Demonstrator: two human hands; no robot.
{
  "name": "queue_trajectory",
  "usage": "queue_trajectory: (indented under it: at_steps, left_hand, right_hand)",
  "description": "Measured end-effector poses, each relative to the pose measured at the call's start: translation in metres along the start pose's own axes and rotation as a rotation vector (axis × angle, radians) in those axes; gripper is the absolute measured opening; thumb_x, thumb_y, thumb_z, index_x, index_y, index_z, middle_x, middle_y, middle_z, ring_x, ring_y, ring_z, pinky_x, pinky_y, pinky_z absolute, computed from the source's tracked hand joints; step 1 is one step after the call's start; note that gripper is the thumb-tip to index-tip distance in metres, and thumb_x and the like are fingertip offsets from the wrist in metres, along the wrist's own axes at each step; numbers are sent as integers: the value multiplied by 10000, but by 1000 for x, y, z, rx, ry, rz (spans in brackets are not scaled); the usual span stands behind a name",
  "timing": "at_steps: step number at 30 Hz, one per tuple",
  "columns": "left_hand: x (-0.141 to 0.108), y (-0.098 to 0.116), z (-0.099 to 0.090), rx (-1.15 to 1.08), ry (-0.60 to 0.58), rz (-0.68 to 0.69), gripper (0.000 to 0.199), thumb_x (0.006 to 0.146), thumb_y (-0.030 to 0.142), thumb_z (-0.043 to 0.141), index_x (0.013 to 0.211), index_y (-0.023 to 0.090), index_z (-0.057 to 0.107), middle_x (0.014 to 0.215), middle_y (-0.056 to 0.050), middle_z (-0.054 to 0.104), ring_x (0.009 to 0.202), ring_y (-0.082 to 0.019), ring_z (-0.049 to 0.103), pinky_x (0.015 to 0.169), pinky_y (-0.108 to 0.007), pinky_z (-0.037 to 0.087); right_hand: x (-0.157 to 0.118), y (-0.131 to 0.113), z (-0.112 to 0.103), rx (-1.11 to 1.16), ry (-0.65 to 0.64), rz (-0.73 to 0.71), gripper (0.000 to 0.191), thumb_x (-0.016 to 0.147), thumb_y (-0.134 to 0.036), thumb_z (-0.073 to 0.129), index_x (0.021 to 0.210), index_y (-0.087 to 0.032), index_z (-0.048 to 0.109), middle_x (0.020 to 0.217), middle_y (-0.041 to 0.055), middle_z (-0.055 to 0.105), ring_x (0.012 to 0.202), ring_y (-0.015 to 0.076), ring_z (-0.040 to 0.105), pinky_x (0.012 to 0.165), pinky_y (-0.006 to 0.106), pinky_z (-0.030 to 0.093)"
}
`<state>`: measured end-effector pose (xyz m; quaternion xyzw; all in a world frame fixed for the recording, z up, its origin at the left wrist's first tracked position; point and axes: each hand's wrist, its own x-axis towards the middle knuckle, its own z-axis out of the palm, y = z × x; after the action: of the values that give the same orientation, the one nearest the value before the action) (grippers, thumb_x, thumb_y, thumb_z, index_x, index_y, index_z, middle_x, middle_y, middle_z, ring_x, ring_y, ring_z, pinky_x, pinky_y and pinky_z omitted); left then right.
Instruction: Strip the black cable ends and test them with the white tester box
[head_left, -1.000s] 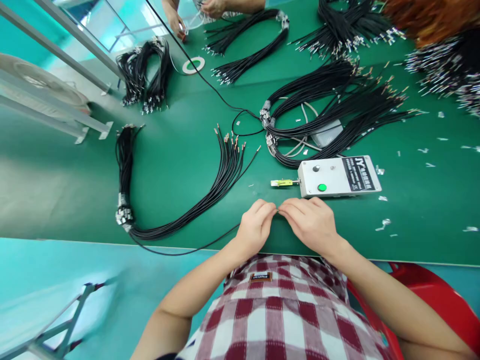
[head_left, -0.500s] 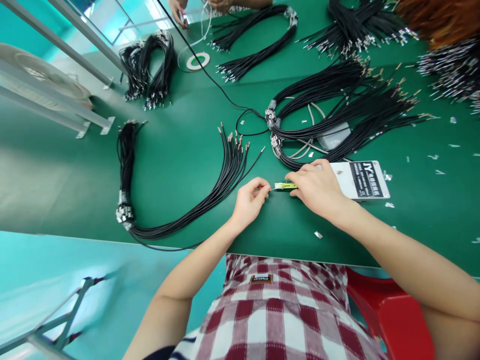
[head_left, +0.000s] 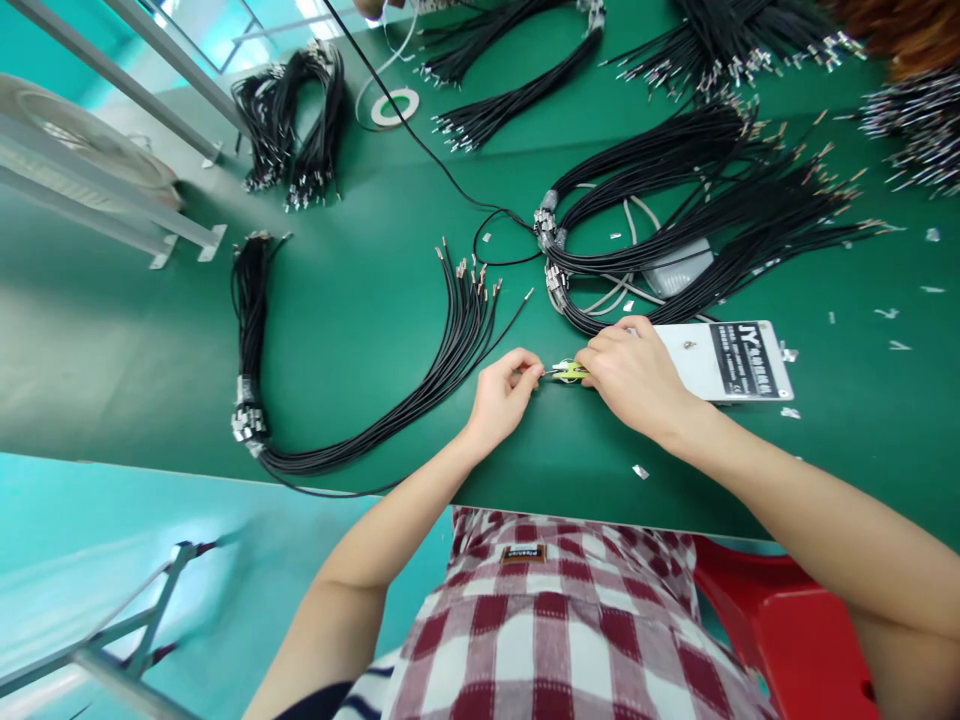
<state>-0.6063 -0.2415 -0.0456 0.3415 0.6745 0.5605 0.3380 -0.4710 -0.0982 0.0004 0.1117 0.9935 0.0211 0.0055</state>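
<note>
My left hand (head_left: 504, 398) is closed, with thumb and forefinger pinching the end of a black cable (head_left: 330, 495); that cable runs from the bundle and passes out of sight beneath my forearm. A thin tip shows beyond the fingertips, touching or nearly touching a yellow-green clip-like piece (head_left: 571, 371). My right hand (head_left: 634, 378) is curled round the back of this piece, covering much of it. Behind that hand lies a flat white box (head_left: 739, 362) with a black label marked JY. Left of my hands curves the black cable bundle (head_left: 375, 435), its loose ends fanned out.
More black cable bundles (head_left: 652, 190) lie behind my hands, beside a grey adapter (head_left: 679, 268). Further back are a roll of tape (head_left: 395, 107) and another cable coil (head_left: 292, 125). Small scraps (head_left: 640, 471) dot the green table (head_left: 390, 330). A fan (head_left: 90, 140) stands left.
The yellow-green piece now shows a spread, looped shape at its tip. Both hands stay almost in place. The co-worker's hands at the top have mostly left the picture as the view shifts slightly.
</note>
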Motion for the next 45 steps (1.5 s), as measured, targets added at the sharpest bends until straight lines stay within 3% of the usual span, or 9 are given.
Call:
queue_trajectory:
  at_steps: [12, 18, 20, 23, 27, 30, 33, 38, 45]
  left_hand:
    - [5, -4, 6, 153, -31, 48, 147, 903, 258, 556, 781, 178, 574, 649, 30, 489, 544, -96, 446, 534, -222, 351]
    - [8, -7, 8, 151, -31, 58, 139, 898, 266, 560, 796, 176, 586, 680, 27, 521, 555, -94, 454, 531, -214, 347]
    - [8, -8, 9, 139, -27, 63, 137, 896, 269, 564, 798, 177, 589, 686, 26, 526, 565, -96, 466, 539, -211, 358]
    - [8, -9, 8, 128, -24, 53, 135, 893, 269, 566, 799, 176, 598, 681, 25, 535, 571, -99, 486, 551, -208, 375]
    - [8, -12, 7, 118, -24, 35, 129, 882, 266, 578, 802, 171, 613, 680, 22, 552, 590, -102, 512, 562, -201, 390]
    - [9, -13, 8, 114, -22, 36, 122, 876, 268, 585, 810, 170, 619, 673, 24, 559, 594, -104, 517, 565, -199, 391]
    - [9, -11, 8, 144, -4, 51, 115, 871, 254, 578, 802, 170, 615, 675, 24, 567, 593, -102, 516, 569, -202, 386]
    - [2, -4, -4, 189, 54, 47, 123, 860, 251, 582, 775, 165, 606, 673, 22, 559, 584, -99, 505, 558, -206, 374]
    - [-13, 3, -22, -110, 25, -60, 253, 835, 386, 675, 891, 165, 565, 693, 29, 547, 491, -63, 456, 480, -197, 357]
  right_hand:
    - [0, 0, 1, -51, 14, -15, 212, 878, -47, 528, 753, -202, 599, 764, 8, 677, 853, 187, 570, 909, 383, 293]
    - [0, -6, -7, -40, -27, 14, 94, 892, -141, 578, 837, -179, 645, 843, 57, 704, 932, 239, 594, 935, 442, 287]
    - [-8, -1, -13, 10, 30, -2, 93, 906, -216, 601, 958, -174, 666, 966, 83, 732, 1008, 262, 602, 991, 469, 274]
    - [-40, 12, -18, 165, 240, 49, 245, 949, -263, 561, 1174, -195, 633, 1216, 98, 711, 1152, 269, 604, 1052, 466, 278]
    - [-99, 15, -6, 288, 543, 383, 136, 943, -214, 552, 1057, -224, 627, 1211, 85, 725, 1184, 265, 625, 1013, 439, 376]
    - [-123, -3, 12, 253, 518, 385, 105, 913, -149, 575, 943, -244, 607, 1216, 47, 735, 1190, 250, 628, 998, 426, 383]
    - [-125, -17, 27, 165, 520, 365, 136, 896, -115, 590, 932, -246, 599, 1197, 17, 745, 1176, 234, 639, 983, 418, 366]
    - [-120, -11, 34, 129, 588, 358, 143, 875, -118, 613, 920, -254, 608, 1131, 7, 768, 1086, 245, 679, 999, 447, 372]
    - [-121, -25, 36, 321, 698, 241, 254, 816, -116, 685, 1007, -269, 616, 1151, 58, 756, 1147, 295, 655, 954, 487, 479]
